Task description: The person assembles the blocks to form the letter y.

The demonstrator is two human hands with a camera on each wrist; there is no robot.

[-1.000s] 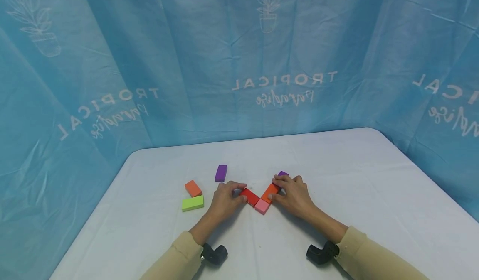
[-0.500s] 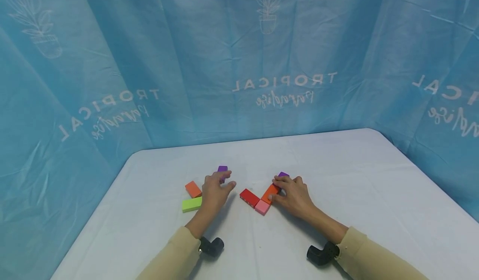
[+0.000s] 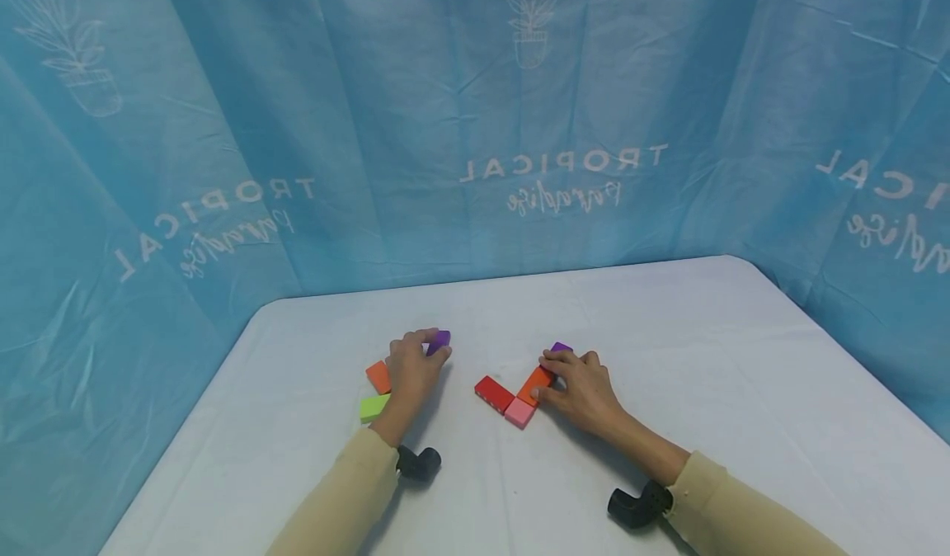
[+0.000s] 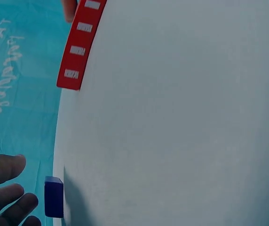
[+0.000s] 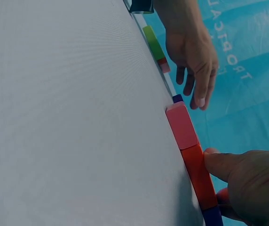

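Observation:
My left hand [image 3: 411, 370] reaches over a purple block [image 3: 439, 341] at the back left, thumb and forefinger on either side of it. In the left wrist view the fingers are spread, and a gap shows between them and that purple block [image 4: 53, 197]. My right hand [image 3: 586, 391] holds an orange block [image 3: 531, 387], its thumb on the near side and fingers at the far end by another purple block [image 3: 562, 347]. A pink block [image 3: 519, 412] joins the orange one end to end. From the pink block, a red block [image 3: 493, 394] runs off to the back left, making a V.
A lime green block [image 3: 373, 408] and an orange block [image 3: 378, 376] lie beside the left wrist, partly covered by it. White cloth [image 3: 668, 325] covers the table. A blue printed curtain [image 3: 416, 127] hangs behind and along the sides.
My left hand has let go of the red block and moved left and back to the lone purple block. The right hand has stayed at the orange block.

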